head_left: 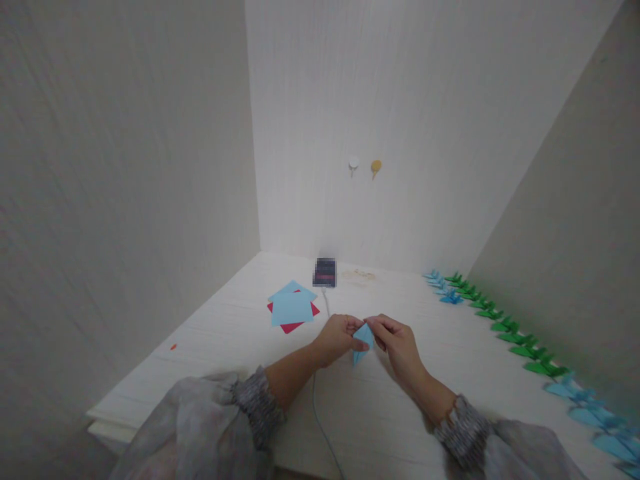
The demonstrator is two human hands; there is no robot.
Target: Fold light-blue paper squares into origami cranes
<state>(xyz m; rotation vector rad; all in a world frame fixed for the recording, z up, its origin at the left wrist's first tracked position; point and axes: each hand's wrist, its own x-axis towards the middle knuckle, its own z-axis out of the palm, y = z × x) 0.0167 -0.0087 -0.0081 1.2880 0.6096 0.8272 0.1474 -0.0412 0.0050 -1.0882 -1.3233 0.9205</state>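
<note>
Between my two hands, above the white table, is a light blue folded paper (363, 339) shaped like a narrow diamond, its lower point hanging down. My left hand (340, 340) is closed on its left side, with the thumb lying across the front. At its top tip, the thumb and fingers of my right hand (397, 340) pinch the paper. Some of the right fingers are curled under and partly hidden.
Light blue and red paper sheets (293, 310) lie stacked left of my hands. A dark pixelated device (325, 273) stands at the back wall, its cable (320, 420) running forward beneath my left arm. Green paper cranes (525, 348) and blue paper cranes (595, 415) line the right wall.
</note>
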